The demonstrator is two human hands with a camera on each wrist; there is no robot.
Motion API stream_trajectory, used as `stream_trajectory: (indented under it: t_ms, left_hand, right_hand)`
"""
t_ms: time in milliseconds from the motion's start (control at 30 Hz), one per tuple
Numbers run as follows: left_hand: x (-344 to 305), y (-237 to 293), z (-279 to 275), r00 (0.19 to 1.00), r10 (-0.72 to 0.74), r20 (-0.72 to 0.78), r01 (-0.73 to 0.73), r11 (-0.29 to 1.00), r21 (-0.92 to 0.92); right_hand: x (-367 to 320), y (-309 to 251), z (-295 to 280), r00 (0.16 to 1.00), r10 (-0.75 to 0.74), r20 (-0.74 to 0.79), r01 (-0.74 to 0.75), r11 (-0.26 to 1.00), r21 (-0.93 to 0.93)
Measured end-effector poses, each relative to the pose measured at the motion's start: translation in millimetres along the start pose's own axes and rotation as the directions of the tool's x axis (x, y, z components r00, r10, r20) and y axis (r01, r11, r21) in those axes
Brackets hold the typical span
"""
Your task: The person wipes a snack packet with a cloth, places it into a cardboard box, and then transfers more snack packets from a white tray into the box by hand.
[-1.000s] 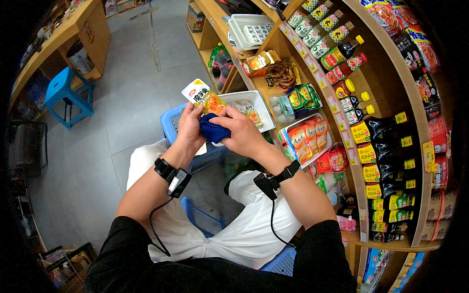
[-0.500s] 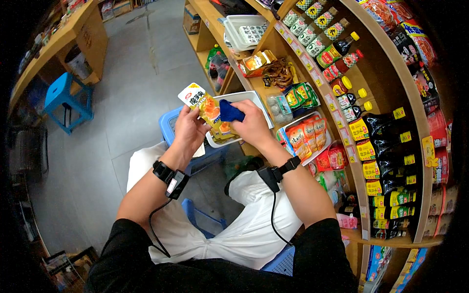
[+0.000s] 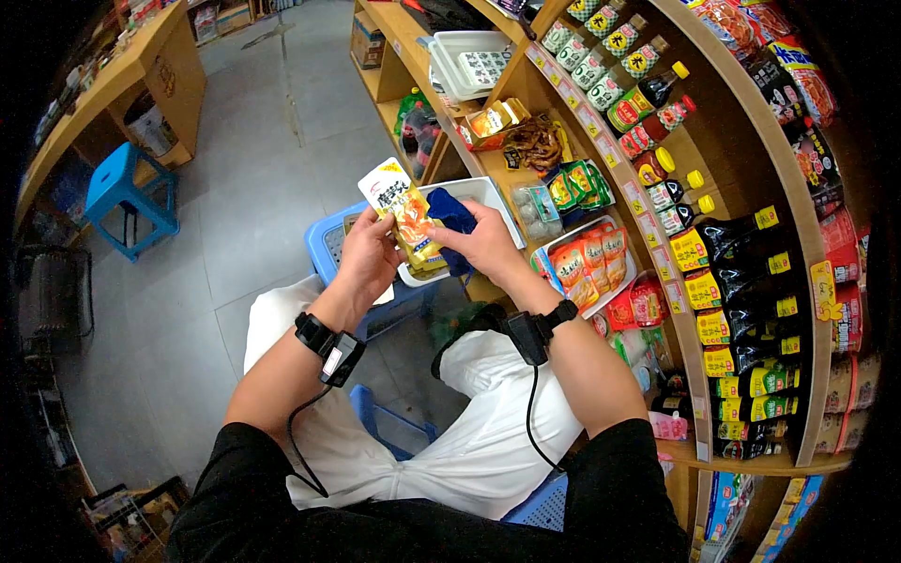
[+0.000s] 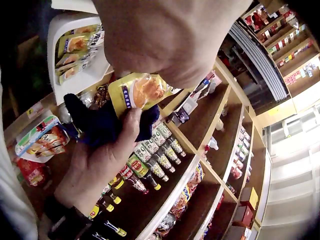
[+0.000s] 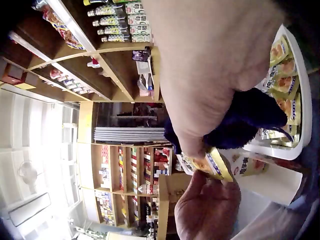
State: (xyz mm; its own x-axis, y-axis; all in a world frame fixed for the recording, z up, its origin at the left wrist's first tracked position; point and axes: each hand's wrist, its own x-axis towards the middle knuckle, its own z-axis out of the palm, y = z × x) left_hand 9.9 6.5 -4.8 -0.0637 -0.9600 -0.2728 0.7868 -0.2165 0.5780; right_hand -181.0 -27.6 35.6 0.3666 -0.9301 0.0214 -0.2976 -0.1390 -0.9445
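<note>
My left hand (image 3: 368, 255) pinches a white-and-yellow snack packet (image 3: 405, 208) by its lower left edge, the printed face turned up. In my right hand (image 3: 483, 242) is a dark blue cloth (image 3: 452, 212), bunched along the packet's right side. The right thumb lies against the packet's lower front in the left wrist view, where the cloth (image 4: 95, 122) hangs behind the packet (image 4: 142, 92). From the right wrist, the left fingers (image 5: 200, 182) show at the packet's end. Below both hands sits a white bin (image 3: 511, 225) with similar packets.
The bin stands on a blue plastic stool (image 3: 321, 246) in front of my knees. To the right, a wooden shelf (image 3: 690, 375) carries sauce bottles (image 3: 718, 249) and a tray of red packets (image 3: 587, 263). Another blue stool (image 3: 120, 188) stands on the floor at left.
The right hand has drawn the cloth from over the packet's lower part to its right side, where it now hangs looser. The packet has come more upright in the left hand.
</note>
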Motion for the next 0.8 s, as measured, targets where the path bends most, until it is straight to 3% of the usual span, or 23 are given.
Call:
stream_trajectory:
  t_ms: [167,233,333,400,467,533,600,633,700,800]
  left_hand:
    - [3.8,-5.2,-8.9,0.999,-0.035,0.005,0.035,0.998,0.058]
    - [0.7,-3.5,-8.5,0.992,-0.089,-0.094,0.110,0.964,0.242]
    - [2.6,-7.4,-9.1,0.985,-0.053,-0.166,0.096,0.960,0.264]
    - [0.9,-7.1,-8.1,0.991,-0.031,-0.134,0.068,0.955,0.289]
    - [-3.0,-6.1,-3.8,0.995,-0.009,-0.101,0.040,0.949,0.313]
    - [-7.6,-5.5,2.6,0.997,-0.056,0.047,0.045,0.974,0.223]
    - [-6.9,-6.8,3.3,0.994,-0.070,0.084,0.056,0.985,0.165]
    - [-6.1,-7.6,2.7,0.989,-0.082,0.121,0.069,0.992,0.107]
    - [0.2,-10.0,-6.9,0.989,-0.088,0.122,0.080,0.994,0.069]
    - [6.7,-13.0,-14.7,0.991,-0.080,0.108,0.081,0.997,-0.005]
  right_hand:
    - [-1.7,0.1,-0.4,1.000,-0.021,0.005,0.021,0.996,-0.086]
    - [-1.7,1.0,-0.7,1.000,-0.006,-0.013,0.004,0.995,-0.104]
    - [1.3,7.7,-3.0,0.993,-0.048,-0.105,0.020,0.968,-0.249]
    - [1.9,5.6,-3.8,0.981,-0.081,-0.174,0.003,0.913,-0.407]
    - [0.1,-0.2,-2.7,0.982,-0.081,-0.170,0.007,0.919,-0.394]
    - [-0.4,-1.2,0.3,0.983,-0.081,-0.167,0.011,0.924,-0.381]
    - [-0.1,-0.3,6.0,0.962,-0.258,-0.089,0.194,0.876,-0.441]
    - [-1.5,-2.9,8.2,0.962,-0.257,-0.089,0.194,0.877,-0.441]
    - [-5.7,-9.8,12.3,0.947,-0.320,0.038,0.300,0.830,-0.470]
    - [-8.2,-6.4,17.3,0.932,-0.350,0.091,0.350,0.813,-0.466]
